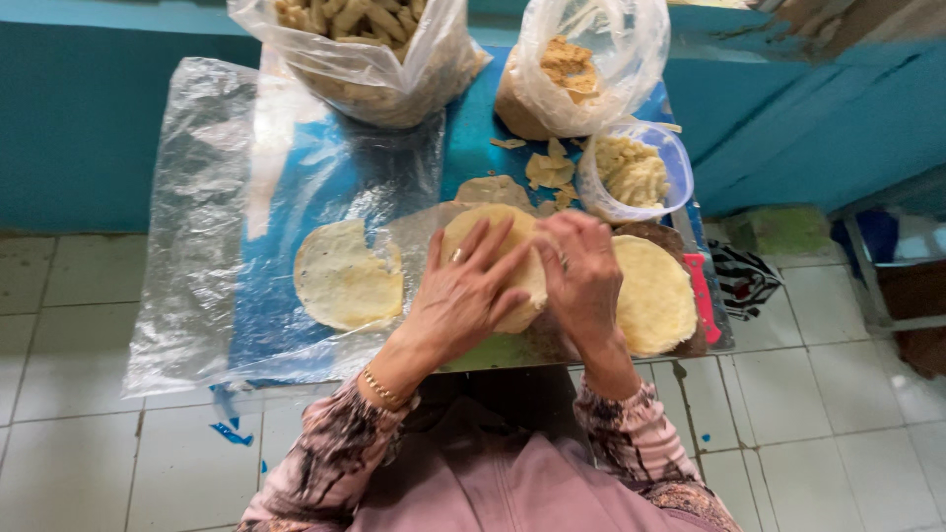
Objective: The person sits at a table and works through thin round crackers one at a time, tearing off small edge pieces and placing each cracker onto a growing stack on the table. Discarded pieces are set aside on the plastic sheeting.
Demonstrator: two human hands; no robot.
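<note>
Two hands are on the same dough round (pixel 490 232), which lies at the middle of the blue tabletop (pixel 473 128) on a clear plastic sheet (pixel 197 197). Your left hand (pixel 463 296) lies flat with its fingers spread over the disc; your right hand (pixel 581 271) curls over the disc's right edge, fingers bent down, and it looks as if it pinches the rim, though your knuckles hide the fingertips. Neither hand has lifted anything. Keep the left palm's pressure even so the disc stays put, and work the edge in short, light presses so it does not tear. Both wrists come in from below, forearms angled inward. A second flat round (pixel 347 276) sits to the left, a filled one (pixel 655 296) to the right, just beside a red knife (pixel 704 296)
</note>
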